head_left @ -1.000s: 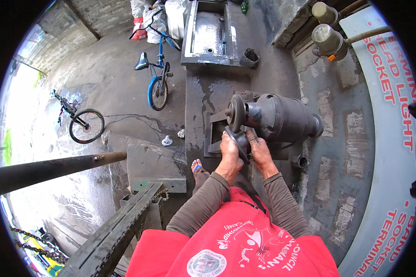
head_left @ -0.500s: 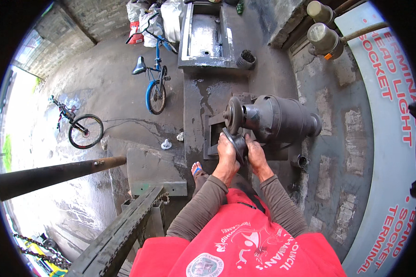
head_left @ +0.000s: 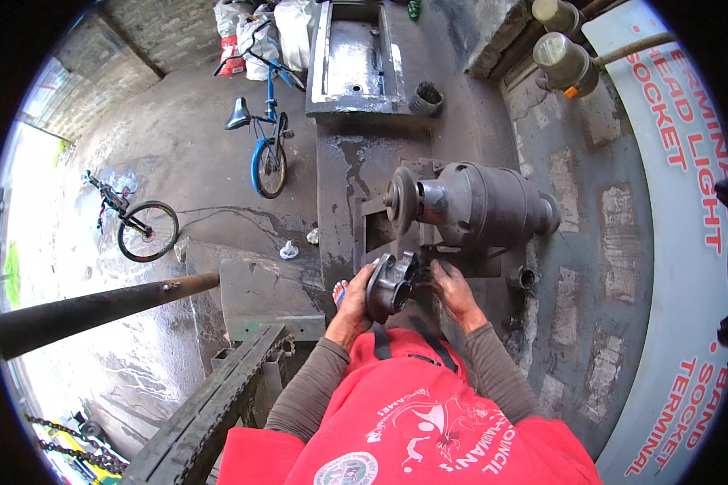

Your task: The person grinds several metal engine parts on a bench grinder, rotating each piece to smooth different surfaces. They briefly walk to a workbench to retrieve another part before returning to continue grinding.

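A dark grey round metal casting with a flange and hollow bosses (head_left: pixel 390 284) is held in front of my red shirt. My left hand (head_left: pixel 356 301) grips its left rim, thumb on top and fingers underneath. At the casting's right side is my right hand (head_left: pixel 455 296), its thumb and fingers parted and fingertips close to the edge; whether they touch it is unclear. Beyond both hands stands a dusty bench grinder motor (head_left: pixel 493 206). Its round wheel (head_left: pixel 402 200) faces left, apart from the casting.
A metal frame (head_left: pixel 372 234) lies below the wheel. Left are a blue bicycle (head_left: pixel 269 153), another bicycle (head_left: pixel 147 230), a long pipe (head_left: pixel 121 307) and a beam with a chain (head_left: pixel 210 404). A basin (head_left: pixel 356 101) stands beyond; a light signboard (head_left: pixel 663 242) borders the right.
The casting has come away from the wheel toward my body and turned, showing its hollow side. My left hand moved with it; my right hand has shifted to its right side and loosened.
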`<state>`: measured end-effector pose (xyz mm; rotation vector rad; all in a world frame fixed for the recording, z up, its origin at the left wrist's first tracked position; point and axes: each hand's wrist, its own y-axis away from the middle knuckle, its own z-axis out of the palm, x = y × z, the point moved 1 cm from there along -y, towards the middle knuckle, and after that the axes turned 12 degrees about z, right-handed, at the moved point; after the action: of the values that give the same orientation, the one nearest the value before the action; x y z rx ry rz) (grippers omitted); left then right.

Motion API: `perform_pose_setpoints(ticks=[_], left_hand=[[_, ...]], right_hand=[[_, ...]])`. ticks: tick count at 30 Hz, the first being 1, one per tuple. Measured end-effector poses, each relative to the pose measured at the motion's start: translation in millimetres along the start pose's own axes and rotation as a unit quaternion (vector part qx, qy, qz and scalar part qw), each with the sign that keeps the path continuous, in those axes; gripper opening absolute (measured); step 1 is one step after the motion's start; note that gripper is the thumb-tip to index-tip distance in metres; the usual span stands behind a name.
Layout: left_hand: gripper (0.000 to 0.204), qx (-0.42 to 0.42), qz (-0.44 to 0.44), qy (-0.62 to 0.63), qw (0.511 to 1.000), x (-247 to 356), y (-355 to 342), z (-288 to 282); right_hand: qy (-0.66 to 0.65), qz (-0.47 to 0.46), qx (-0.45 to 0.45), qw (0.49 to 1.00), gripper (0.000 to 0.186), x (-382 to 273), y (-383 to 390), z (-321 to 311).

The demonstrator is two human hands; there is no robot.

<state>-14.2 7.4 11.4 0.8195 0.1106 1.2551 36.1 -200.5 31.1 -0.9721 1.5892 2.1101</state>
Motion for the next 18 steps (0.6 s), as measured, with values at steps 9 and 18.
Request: perform_pose_setpoints(ticks=[9, 18], left_hand=[[0.049, -0.003, 0.085, -0.038, 0.996, 22, -11, 8], [0.04, 0.049, 0.1, -0.025, 0.993, 28, -64, 6]], right_hand=[[-0.118, -0.027, -0.001, 0.993, 0.035, -7, -36, 21], [-0.037, -0.061, 0.147, 0.987, 0.028, -16, -65, 27]])
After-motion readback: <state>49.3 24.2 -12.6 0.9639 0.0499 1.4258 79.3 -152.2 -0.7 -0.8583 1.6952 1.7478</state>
